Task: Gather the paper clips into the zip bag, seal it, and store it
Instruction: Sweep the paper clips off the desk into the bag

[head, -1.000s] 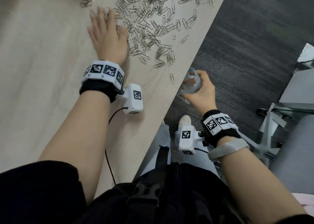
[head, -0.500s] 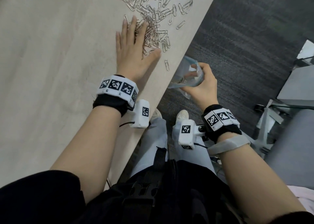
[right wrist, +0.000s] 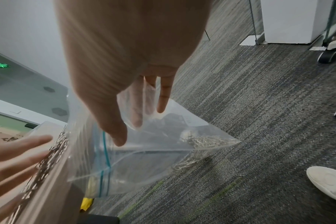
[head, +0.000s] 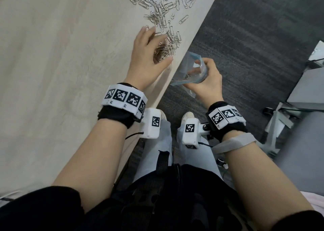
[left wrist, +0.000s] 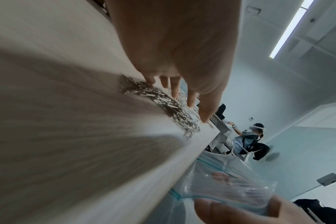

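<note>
Left hand (head: 149, 55) spread, fingers loosely bent over paper clips (head: 164, 50) at worktop (head: 52, 73) edge, frame centre; right hand (head: 206, 83) grips open zip bag (right wrist: 144, 159) below edge

An office interior is showing here. Grey striped carpet (right wrist: 259, 121) is covering the floor beside a pale wood-grain desk (head: 61, 73), and a castor of a wheeled chair (right wrist: 326, 56) is standing on it. A ceiling strip light (left wrist: 288, 28) is glowing above white walls and glass partitions (left wrist: 307, 144). A second seated person (left wrist: 247, 139) is wearing a headset at another desk.
</note>
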A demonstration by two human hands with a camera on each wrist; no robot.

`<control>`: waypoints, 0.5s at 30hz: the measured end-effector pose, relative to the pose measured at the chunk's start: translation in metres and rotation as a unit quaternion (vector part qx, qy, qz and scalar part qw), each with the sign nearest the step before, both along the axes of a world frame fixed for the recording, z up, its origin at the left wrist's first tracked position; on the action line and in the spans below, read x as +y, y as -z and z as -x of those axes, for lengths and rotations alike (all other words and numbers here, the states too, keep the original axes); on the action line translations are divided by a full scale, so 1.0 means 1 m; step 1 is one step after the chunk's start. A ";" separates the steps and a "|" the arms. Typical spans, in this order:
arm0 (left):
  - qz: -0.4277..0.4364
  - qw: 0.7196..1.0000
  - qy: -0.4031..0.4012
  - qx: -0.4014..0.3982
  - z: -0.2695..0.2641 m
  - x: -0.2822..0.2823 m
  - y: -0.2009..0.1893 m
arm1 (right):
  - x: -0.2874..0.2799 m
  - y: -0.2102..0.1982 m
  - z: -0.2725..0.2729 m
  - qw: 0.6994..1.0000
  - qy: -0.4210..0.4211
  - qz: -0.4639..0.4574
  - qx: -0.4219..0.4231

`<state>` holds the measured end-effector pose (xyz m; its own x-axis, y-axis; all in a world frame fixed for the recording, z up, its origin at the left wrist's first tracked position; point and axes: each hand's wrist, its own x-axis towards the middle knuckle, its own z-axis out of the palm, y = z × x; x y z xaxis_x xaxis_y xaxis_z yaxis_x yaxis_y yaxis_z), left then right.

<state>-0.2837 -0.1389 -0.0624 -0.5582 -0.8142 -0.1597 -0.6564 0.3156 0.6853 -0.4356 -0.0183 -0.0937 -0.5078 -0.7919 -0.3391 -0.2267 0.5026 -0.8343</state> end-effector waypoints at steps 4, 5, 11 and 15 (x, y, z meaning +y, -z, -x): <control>0.033 0.997 -0.017 -0.063 0.015 -0.018 -0.006 | 0.001 -0.001 0.002 1.000 -0.011 0.004 -0.001; 0.037 0.996 -0.009 -0.085 0.020 -0.024 -0.006 | 0.001 0.000 0.002 1.000 -0.010 0.004 -0.001; 0.062 0.994 0.027 -0.082 0.033 -0.030 -0.003 | 0.003 0.001 0.005 1.000 -0.007 -0.004 0.003; 0.073 0.997 0.011 -0.036 0.027 -0.016 -0.004 | 0.004 -0.003 0.005 1.000 -0.006 0.003 -0.004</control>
<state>-0.3111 -0.1547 -0.0580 -0.5674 -0.8194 -0.0808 -0.6935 0.4228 0.5833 -0.4409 -0.0142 -0.0904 -0.4962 -0.7997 -0.3380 -0.2257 0.4948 -0.8392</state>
